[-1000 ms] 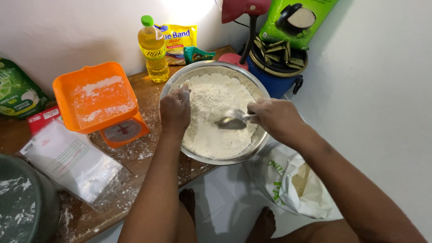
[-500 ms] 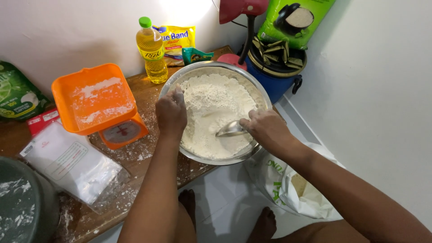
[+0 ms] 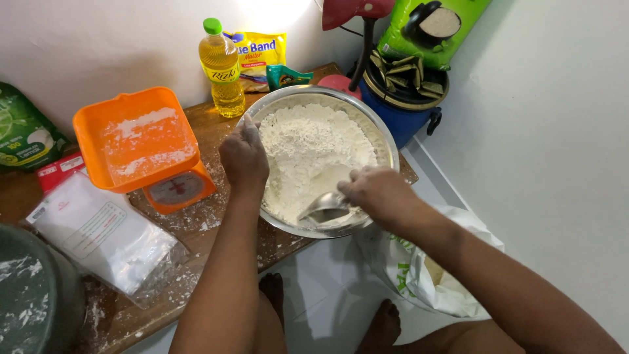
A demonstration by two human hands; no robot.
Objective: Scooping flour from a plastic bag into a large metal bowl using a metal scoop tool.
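Metal bowl (image 3: 386, 141) of flour (image 3: 308, 144) at worktop (image 3: 216, 239) front edge, overhanging slightly; left hand (image 3: 244, 156) clamped on near rim, grip closed on bowl; right hand (image 3: 377, 193) closed round spoon (image 3: 325, 208), scoop buried in flour at front side; risk: hard push tips bowl off edge, flour dumped on floor; orange scale (image 3: 141, 147) just beside, could get knocked.

Left hand (image 3: 244, 157) curled, fingers bent, right hand (image 3: 375, 194) clenched, forearms extended

Oil bottle (image 3: 221, 65) and scale (image 3: 145, 145) crowd bowl (image 3: 386, 141).
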